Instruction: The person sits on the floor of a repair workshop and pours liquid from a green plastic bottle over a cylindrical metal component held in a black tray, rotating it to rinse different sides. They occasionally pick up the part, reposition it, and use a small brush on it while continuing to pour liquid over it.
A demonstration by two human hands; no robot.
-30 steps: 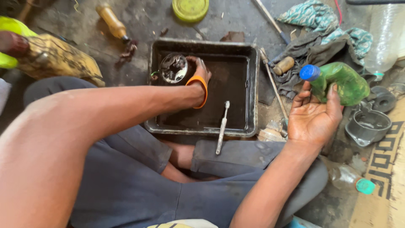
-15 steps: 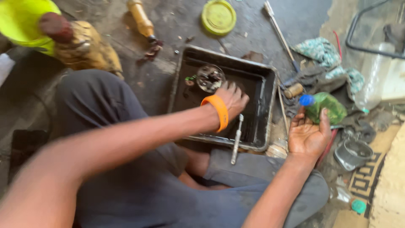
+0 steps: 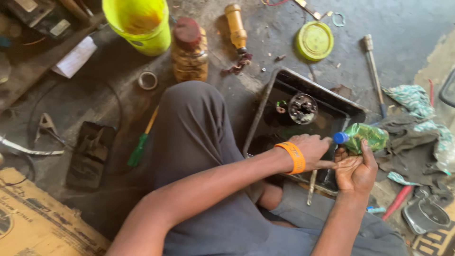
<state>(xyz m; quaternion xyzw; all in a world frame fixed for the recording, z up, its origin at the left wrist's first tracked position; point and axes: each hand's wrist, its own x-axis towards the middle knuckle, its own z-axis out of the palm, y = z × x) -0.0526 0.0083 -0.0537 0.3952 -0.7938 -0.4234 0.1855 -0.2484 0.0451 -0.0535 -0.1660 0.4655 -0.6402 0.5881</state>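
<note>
My right hand [image 3: 354,170] grips a crumpled green plastic bottle [image 3: 367,137] with a blue cap [image 3: 340,138], held on its side over the near right corner of a black metal tray [image 3: 265,111]. My left hand [image 3: 313,150], with an orange wristband [image 3: 294,157], reaches across with its fingers at the blue cap. In the tray lies a round metal part [image 3: 303,108]. A toothbrush [image 3: 311,187] leans over the tray's near rim.
A yellow-green bucket [image 3: 140,23], a brown jar with a red lid [image 3: 189,50], an amber bottle [image 3: 235,26] and a yellow lid [image 3: 314,40] stand on the dirty floor beyond the tray. Rags [image 3: 417,114] lie at right, a green-handled screwdriver [image 3: 141,144] at left.
My left hand has left the tray's inside and come to the bottle's cap. My right hand has brought the bottle in over the tray. The view has swung to the left.
</note>
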